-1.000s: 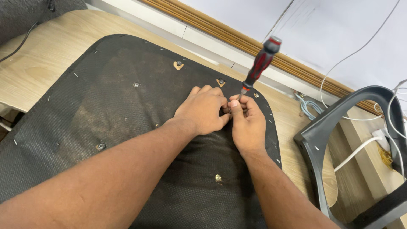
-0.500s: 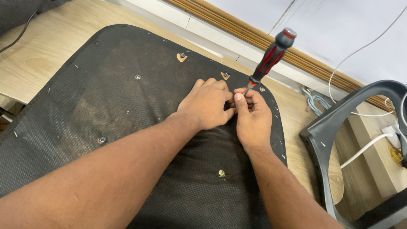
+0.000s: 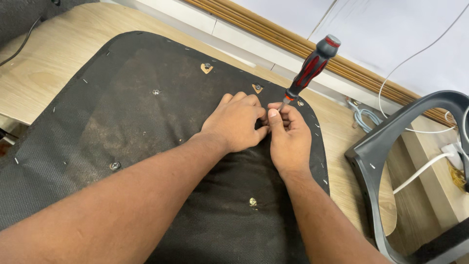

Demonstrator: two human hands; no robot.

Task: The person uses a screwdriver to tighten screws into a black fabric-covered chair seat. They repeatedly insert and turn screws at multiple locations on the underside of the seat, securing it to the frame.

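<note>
Black seat base (image 3: 146, 132), both hands (image 3: 238, 122) (image 3: 289, 139) pinching screwdriver (image 3: 308, 71)

Both bare forearms reach from the near edge toward the middle, converging so the hands meet. The left hand (image 3: 237, 122) lies palm down, knuckles up, fingers curled inward toward the right. The right hand (image 3: 289, 134) sits just right of it, touching it, thumb raised along its pinched, curled fingers, wrist straight
</note>
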